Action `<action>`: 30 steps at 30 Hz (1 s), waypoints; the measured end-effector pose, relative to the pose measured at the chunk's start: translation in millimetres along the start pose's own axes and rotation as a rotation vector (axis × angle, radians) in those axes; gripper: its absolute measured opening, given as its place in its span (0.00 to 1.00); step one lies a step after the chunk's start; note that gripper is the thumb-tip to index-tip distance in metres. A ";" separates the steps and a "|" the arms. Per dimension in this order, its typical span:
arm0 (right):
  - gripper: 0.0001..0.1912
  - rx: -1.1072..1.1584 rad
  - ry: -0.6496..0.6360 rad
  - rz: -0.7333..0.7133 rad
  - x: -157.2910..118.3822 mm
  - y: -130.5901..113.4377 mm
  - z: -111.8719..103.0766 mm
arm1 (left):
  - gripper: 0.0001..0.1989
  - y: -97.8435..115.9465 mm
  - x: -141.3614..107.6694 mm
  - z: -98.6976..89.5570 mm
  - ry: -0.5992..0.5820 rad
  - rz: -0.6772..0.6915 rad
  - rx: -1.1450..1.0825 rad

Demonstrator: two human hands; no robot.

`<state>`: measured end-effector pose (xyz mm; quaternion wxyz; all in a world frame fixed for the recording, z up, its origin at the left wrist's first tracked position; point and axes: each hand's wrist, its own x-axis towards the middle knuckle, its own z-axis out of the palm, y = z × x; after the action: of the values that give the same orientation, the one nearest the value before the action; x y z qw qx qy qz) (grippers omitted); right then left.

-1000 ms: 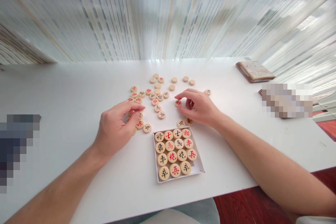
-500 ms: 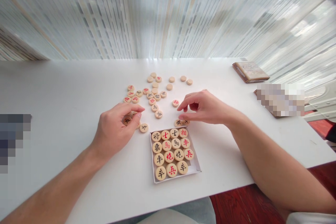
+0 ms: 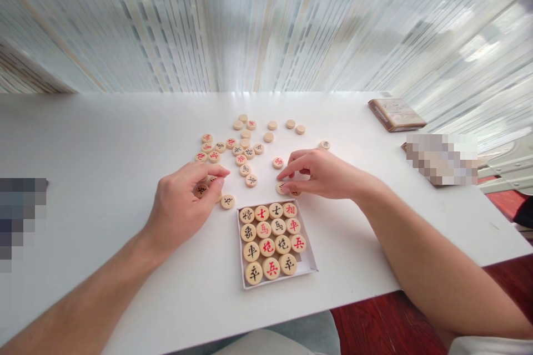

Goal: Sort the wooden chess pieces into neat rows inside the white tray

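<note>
My left hand (image 3: 187, 197) hovers left of the tray with thumb and forefinger tips brought together. Nothing shows between those tips; round wooden xiangqi pieces, one with a black character (image 3: 201, 191), lie under and behind the fingers. At the tray's far edge, my right hand (image 3: 318, 173) has its thumb and fingers around a xiangqi piece (image 3: 281, 188) that they partly cover. Another piece (image 3: 295, 191) shows beneath the thumb. Rows of red- and black-lettered pieces fill most of the shallow white tray (image 3: 308, 244), with a gap at its near right corner.
Loose pieces (image 3: 249, 152) are scattered beyond the hands, some face down, and a red-lettered one (image 3: 278, 162) lies by my right fingertips. A brown-edged box (image 3: 397, 115) and a blurred-out item (image 3: 441, 160) lie right. A striped curtain (image 3: 250, 28) hangs behind the white table (image 3: 125, 127).
My right hand has lowered and shifted slightly left, its fingers now around a piece that has moved a little. A piece it hid now shows behind it. My left hand has stayed put.
</note>
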<state>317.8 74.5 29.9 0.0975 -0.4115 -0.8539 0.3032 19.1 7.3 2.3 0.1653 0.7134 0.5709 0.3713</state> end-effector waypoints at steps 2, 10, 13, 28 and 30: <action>0.09 -0.031 0.015 -0.037 -0.6 -0.6 1.3 | 0.08 0.2 -0.2 0.1 -0.005 0.000 -0.006; 0.02 -0.076 0.013 -0.169 -1.1 -6.2 13.9 | 0.09 -0.2 -0.8 0.0 -0.021 0.009 -0.014; 0.01 -0.056 0.091 -0.208 0.0 -5.8 21.3 | 0.09 0.7 -0.3 -2.1 -0.013 0.010 -0.014; 0.14 0.417 0.173 -0.289 -19.0 -63.6 50.9 | 0.11 36.9 -19.0 3.9 -0.116 0.146 -0.353; 0.16 0.435 0.135 -0.292 -21.4 -65.2 51.1 | 0.11 37.2 -20.1 3.5 -0.117 0.154 -0.374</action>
<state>268.4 4.6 30.0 0.2831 -0.2725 -0.8107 0.4341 45.9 -21.8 17.7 0.2989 0.7322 0.4252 0.4402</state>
